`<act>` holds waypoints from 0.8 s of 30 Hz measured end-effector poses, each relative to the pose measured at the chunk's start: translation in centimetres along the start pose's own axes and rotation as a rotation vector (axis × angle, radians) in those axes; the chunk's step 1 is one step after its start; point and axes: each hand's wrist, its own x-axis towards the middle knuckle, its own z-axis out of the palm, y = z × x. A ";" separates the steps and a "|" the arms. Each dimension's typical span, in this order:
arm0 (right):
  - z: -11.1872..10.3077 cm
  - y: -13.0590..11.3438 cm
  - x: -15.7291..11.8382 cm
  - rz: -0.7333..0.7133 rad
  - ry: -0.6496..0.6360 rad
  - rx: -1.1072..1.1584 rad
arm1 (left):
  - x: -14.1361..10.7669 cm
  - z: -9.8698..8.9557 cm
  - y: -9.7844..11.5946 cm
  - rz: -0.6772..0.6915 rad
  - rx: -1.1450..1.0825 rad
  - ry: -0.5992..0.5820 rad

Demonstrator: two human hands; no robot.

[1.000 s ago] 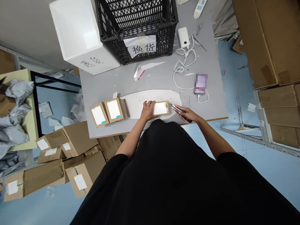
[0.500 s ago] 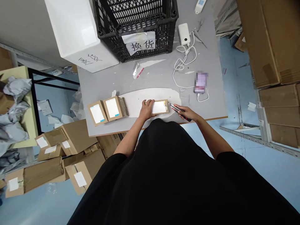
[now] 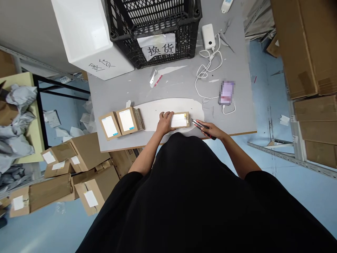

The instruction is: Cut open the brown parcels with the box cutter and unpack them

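A small cardboard box [image 3: 179, 119] with a white label lies on a white sheet [image 3: 152, 112] near the table's front edge. My left hand [image 3: 165, 123] grips its left end, fingers over the top. My right hand [image 3: 212, 130] is closed around a black and red utility knife [image 3: 201, 126]. The knife's tip points at the box's taped right end, a small gap away from it. Left of the sheet stand two labelled boxes, one [image 3: 126, 120] beside the other [image 3: 110, 125].
Behind are a black crate [image 3: 163, 49] and a white bin [image 3: 105, 65]. A power bank [image 3: 208, 36], its white cable and a phone [image 3: 226, 92] lie at the right. Cartons [image 3: 89, 151] are stacked on the floor at the left.
My right hand has drawn the knife slightly right, away from the box's taped end. My left hand still holds the box in place. The camera view has shifted a little.
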 end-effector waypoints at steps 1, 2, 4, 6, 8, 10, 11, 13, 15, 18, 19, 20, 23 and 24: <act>0.1 0.2 -0.1 0.000 -0.011 -0.008 | 0.0 0.0 0.0 -0.001 -0.001 0.001; 0.3 0.5 -0.2 0.000 -0.024 -0.016 | 0.0 0.0 0.0 0.000 -0.001 0.002; 0.5 0.8 -0.2 -0.008 -0.038 -0.025 | 0.0 0.0 0.0 0.005 -0.002 0.006; 0.6 1.1 -0.1 -0.017 -0.030 -0.025 | 0.0 0.0 -0.2 0.007 -0.003 0.007; 0.6 1.2 0.0 -0.012 -0.030 -0.027 | 0.0 -0.1 -0.3 0.006 -0.004 0.002; 0.4 1.2 0.0 -0.002 -0.036 -0.029 | 0.0 -0.1 -0.2 0.014 0.007 0.001; 0.3 1.2 -0.1 0.000 -0.032 -0.024 | 0.0 -0.1 0.0 0.016 0.024 0.007; 0.0 1.1 -0.4 0.002 0.004 0.004 | -0.1 -0.1 0.7 -0.024 0.079 0.046; -0.3 0.9 -1.0 0.006 0.063 0.042 | -0.2 -0.1 1.7 -0.172 0.132 0.120; -0.2 0.7 -1.8 0.010 0.111 0.074 | -0.5 -0.5 2.9 -0.458 0.115 0.177; 0.0 0.6 -2.0 0.010 0.118 0.079 | -0.6 -0.9 3.0 -0.513 0.094 0.166; 0.3 0.5 -2.1 0.011 0.125 0.084 | -0.8 -1.5 2.9 -0.525 0.083 0.147; 1.7 0.3 -2.0 0.033 0.159 0.110 | -1.0 -3.7 1.6 -0.258 0.148 0.071; 2.2 0.3 -1.9 0.039 0.164 0.122 | -0.9 -4.4 1.1 -0.085 0.183 0.033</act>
